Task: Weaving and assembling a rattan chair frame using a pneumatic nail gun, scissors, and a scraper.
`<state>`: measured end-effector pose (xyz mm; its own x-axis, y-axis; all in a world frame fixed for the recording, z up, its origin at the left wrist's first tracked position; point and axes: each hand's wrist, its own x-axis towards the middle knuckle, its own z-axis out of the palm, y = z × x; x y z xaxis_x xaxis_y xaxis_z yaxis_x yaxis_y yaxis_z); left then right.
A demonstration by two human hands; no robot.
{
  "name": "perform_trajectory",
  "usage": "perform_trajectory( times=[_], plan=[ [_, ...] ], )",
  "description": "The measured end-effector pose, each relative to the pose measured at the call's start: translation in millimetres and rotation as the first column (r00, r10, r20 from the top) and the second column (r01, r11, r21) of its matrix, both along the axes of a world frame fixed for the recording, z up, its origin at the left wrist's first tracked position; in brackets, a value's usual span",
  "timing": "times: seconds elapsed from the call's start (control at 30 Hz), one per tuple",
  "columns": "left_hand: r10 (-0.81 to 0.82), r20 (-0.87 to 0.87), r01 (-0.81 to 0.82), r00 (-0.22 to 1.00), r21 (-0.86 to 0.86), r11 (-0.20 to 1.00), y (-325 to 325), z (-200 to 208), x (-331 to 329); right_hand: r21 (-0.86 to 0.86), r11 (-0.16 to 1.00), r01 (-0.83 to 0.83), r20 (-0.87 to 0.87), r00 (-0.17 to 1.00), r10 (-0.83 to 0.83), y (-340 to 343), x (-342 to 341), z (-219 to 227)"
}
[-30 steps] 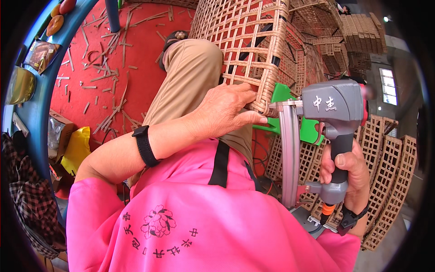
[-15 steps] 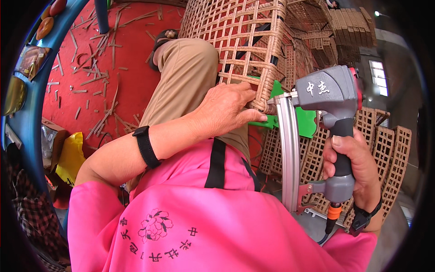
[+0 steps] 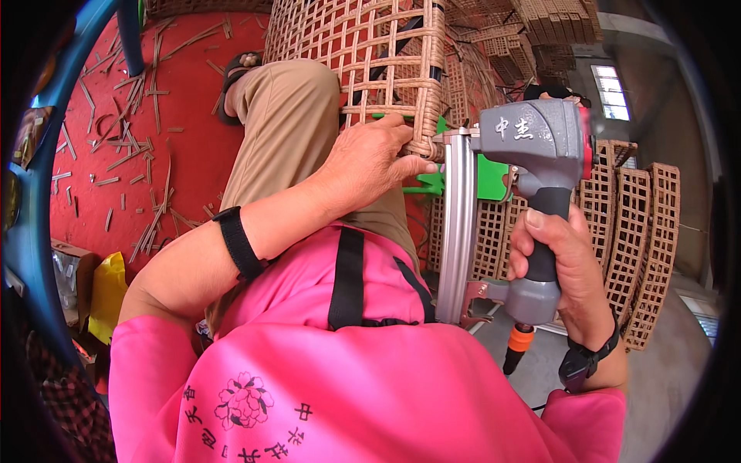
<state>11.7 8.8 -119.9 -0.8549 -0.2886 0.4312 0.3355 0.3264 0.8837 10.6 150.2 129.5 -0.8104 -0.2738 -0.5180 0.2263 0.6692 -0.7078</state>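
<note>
A tan woven lattice frame (image 3: 430, 92) with open square gaps rests against my raised knee, its near corner toward me. My left hand (image 3: 369, 160) grips that corner, fingers on the weave and thumb stretched along its near edge. In my right hand (image 3: 562, 251) is a grey and black air staple gun (image 3: 532, 135), my fingers wrapped round its handle. The gun's nose sits at the corner's right side; from this view I cannot tell whether it presses on the weave. Its long silver magazine (image 3: 457, 224) points down toward my lap.
Cut strips (image 3: 147, 154) litter the red floor (image 3: 185, 116) at left. More woven lattice pieces (image 3: 652, 255) stand stacked at right. A green object (image 3: 492, 177) shows behind the gun. A blue table edge (image 3: 42, 185), a yellow bag (image 3: 108, 297) and a cardboard box are at far left.
The whole view has shifted, so everything appears farther left and a little higher. My left hand, the lattice corner and the staple gun keep nearly the same positions relative to one another.
</note>
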Motion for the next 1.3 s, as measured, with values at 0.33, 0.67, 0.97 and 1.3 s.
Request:
perform_trajectory(
  times=[0.33, 0.67, 0.97, 1.3],
  plan=[
    [0.017, -0.011, -0.017, 1.0, -0.001, 1.0, 2.4, -6.2, 0.2, -0.063, 0.997, -0.048, -0.003, 0.999, 0.047, 16.9, -0.9, -17.3],
    [0.061, 0.032, -0.062, 0.998, 0.017, 0.998, 5.5, -0.8, 5.6, -0.129, 0.986, -0.102, 0.016, 0.994, 0.105, 26.2, -7.1, -19.9],
    [0.041, -0.002, -0.041, 0.999, 0.028, 0.999, 6.4, -2.2, 2.6, -0.139, 0.982, -0.128, -0.022, 0.992, 0.126, 41.8, -11.0, -29.6],
    [0.057, 0.038, -0.057, 0.998, 0.005, 0.998, 7.9, -3.1, 0.2, -0.163, 0.98, -0.112, 0.038, 0.992, 0.12, 46.3, -21.3, -17.5]
  ],
)
